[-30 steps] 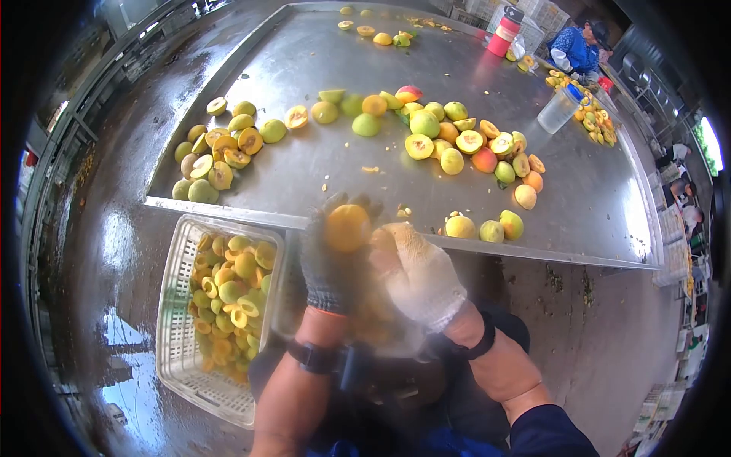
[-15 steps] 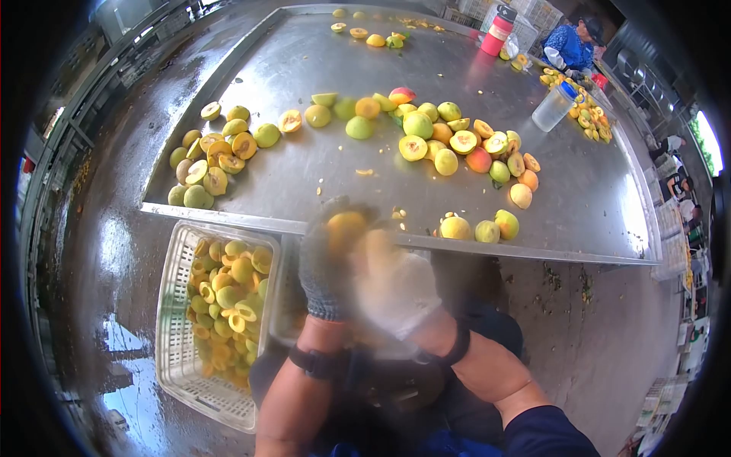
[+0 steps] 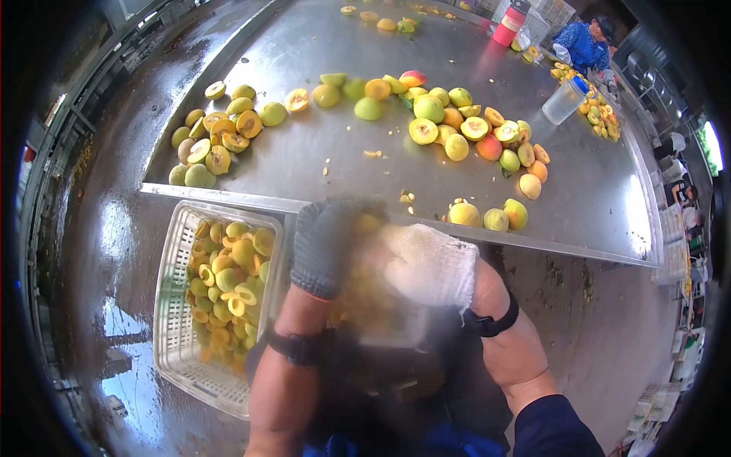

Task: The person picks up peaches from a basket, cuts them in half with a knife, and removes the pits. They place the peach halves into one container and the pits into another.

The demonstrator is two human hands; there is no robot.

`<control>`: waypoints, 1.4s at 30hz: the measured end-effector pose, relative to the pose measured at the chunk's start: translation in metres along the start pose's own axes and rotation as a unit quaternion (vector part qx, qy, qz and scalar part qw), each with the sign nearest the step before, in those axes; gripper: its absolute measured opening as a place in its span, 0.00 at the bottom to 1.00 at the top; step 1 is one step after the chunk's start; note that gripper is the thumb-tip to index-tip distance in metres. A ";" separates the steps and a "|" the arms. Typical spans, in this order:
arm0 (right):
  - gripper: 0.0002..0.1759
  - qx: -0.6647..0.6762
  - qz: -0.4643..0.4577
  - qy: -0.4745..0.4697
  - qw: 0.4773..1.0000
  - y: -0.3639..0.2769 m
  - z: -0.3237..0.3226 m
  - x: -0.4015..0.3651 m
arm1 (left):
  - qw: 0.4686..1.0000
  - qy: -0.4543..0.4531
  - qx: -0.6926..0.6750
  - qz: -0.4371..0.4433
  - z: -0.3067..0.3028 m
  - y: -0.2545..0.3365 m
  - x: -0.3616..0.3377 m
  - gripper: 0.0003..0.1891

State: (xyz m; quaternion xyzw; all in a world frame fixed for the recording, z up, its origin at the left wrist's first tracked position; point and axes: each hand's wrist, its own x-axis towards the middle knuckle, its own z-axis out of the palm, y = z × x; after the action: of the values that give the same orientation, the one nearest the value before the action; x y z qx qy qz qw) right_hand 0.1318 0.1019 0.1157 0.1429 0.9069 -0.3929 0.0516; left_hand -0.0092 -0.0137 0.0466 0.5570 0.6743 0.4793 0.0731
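- Left hand (image 3: 316, 247), dark-gloved, is gripping a fruit (image 3: 368, 223); motion is blurring both.
- Fruit is showing only a yellow patch; whole or cut, cannot tell. It is sitting between the hands, near the table's (image 3: 304, 164) front edge.
- Right hand (image 3: 435, 265), white-gloved, is hovering close beside it; holding anything or not, cannot tell.
- Halves (image 3: 248, 123) on the table are showing yellow flesh, brownish centres.
- Crate (image 3: 172, 320) is holding more, green to yellow.

Wearing a dark grey knit glove (image 3: 314, 263) on the left hand (image 3: 327, 240), a white glove (image 3: 449, 266) — frayed at the cuff (image 3: 466, 282) — on the right hand (image 3: 426, 263), a black band (image 3: 297, 348) on each wrist, and a navy sleeve (image 3: 556, 430).
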 end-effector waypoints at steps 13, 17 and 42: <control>0.21 -0.181 -0.016 -0.066 0.981 0.005 0.029 0.002 | 0.985 -0.006 -0.123 -0.119 0.005 -0.004 -0.008 0.19; 0.21 -0.092 -0.077 0.004 0.993 0.030 0.037 0.005 | 0.972 -0.031 -0.168 -0.163 0.012 -0.011 -0.010 0.28; 0.18 0.254 0.025 -0.024 0.966 0.041 0.025 0.001 | 0.976 0.163 -0.060 -0.133 0.037 -0.002 -0.022 0.16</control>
State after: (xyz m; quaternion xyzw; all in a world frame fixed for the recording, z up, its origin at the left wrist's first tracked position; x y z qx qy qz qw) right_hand 0.1428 0.1104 0.0696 0.1648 0.7717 -0.6126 0.0454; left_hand 0.0204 -0.0109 0.0160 0.3717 0.7149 0.5893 0.0588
